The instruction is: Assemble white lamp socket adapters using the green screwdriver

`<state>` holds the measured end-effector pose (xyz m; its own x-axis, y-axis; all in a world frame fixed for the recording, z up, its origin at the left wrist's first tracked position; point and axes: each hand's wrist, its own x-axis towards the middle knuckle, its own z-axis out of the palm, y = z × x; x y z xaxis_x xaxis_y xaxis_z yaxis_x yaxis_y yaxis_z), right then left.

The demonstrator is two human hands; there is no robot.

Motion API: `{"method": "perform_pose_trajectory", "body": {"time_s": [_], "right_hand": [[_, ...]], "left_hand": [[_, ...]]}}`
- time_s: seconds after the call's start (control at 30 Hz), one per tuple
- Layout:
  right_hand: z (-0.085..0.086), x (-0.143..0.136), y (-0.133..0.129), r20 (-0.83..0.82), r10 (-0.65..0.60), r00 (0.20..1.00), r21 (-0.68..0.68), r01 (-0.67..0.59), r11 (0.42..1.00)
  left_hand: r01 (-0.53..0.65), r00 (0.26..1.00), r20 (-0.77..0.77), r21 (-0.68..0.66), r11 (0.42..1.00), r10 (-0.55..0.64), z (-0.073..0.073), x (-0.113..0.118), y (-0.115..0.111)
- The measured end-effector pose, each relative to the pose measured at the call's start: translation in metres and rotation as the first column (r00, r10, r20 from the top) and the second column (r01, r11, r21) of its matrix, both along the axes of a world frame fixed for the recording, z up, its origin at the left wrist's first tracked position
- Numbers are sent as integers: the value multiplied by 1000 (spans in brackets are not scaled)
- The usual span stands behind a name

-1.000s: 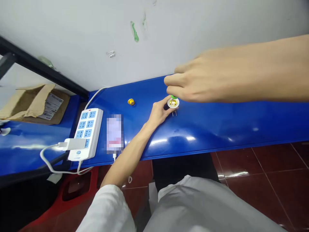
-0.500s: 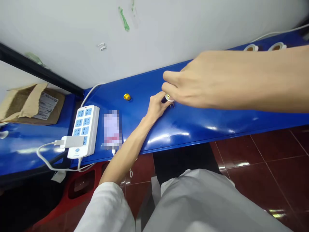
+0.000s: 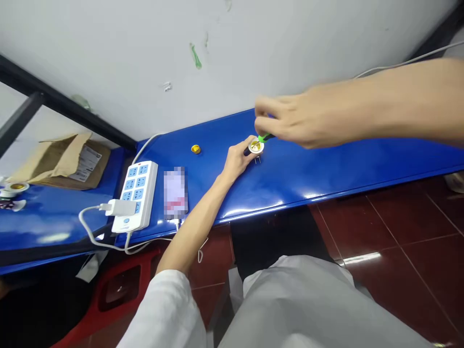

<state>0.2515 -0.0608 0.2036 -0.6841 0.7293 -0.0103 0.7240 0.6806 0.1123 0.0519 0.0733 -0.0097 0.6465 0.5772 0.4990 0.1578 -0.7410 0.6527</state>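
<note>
My left hand (image 3: 235,158) is closed around a white-rimmed lamp socket (image 3: 256,145) with a gold-coloured inside. The socket's opening faces up, and two metal plug prongs stick out on its near side. My right hand (image 3: 290,123), slightly blurred, grips a screwdriver (image 3: 266,137) with a green and dark handle. The screwdriver points down into the socket's opening; whether its tip touches a screw is too small to tell. To the left of my left hand, a small gold threaded socket shell (image 3: 195,149) rests on the blue table (image 3: 213,137).
A white power strip (image 3: 139,193) with a charger (image 3: 123,208) plugged in lies at the left. Beside it is a blurred-out phone (image 3: 175,193) on a cable. Further left sit an open cardboard box (image 3: 68,162) and another socket (image 3: 16,187). A wall rises behind the table.
My right hand has lifted and drawn back from the socket, uncovering its opening and the green screwdriver. My left hand keeps hold of the socket. The whole view has shifted slightly.
</note>
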Motion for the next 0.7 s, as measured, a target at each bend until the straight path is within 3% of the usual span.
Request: {"method": "perform_pose_trajectory", "body": {"time_s": [0.07, 0.2, 0.4, 0.7], "right_hand": [[11, -8, -2, 159, -23, 987, 7, 22, 1000], [28, -39, -9, 458, -182, 870, 60, 174, 983], [12, -43, -5, 361, -125, 924, 168, 67, 983], [16, -66, -6, 375, -285, 882, 119, 259, 958]], "left_hand": [[-7, 1000, -5, 14, 1000, 7, -1, 0, 0], [-27, 999, -23, 24, 999, 27, -3, 1, 2], [-31, 999, -21, 24, 999, 32, 1, 1, 1], [-67, 995, -77, -40, 997, 64, 7, 1, -5]]}}
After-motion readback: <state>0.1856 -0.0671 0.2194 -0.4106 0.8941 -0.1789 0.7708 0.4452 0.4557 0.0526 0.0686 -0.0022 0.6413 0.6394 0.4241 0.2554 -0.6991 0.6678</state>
